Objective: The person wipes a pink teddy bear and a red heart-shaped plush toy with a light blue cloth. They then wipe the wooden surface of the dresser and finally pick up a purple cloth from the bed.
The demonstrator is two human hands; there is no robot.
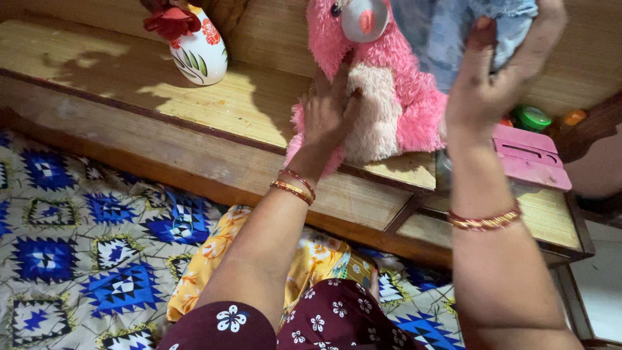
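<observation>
Overhead, right hand [483, 91] apparently clutching blue cloth [466, 26], left hand [327, 110] on pink plush toy [395, 97].

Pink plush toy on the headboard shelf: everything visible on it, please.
The pink plush toy is fluffy, with a cream belly and a pale snout with a pink nose. It sits upright on the wooden headboard shelf, its head partly cut off by the frame. The left hand presses its belly; the right hand holds a light blue cloth beside it.
</observation>
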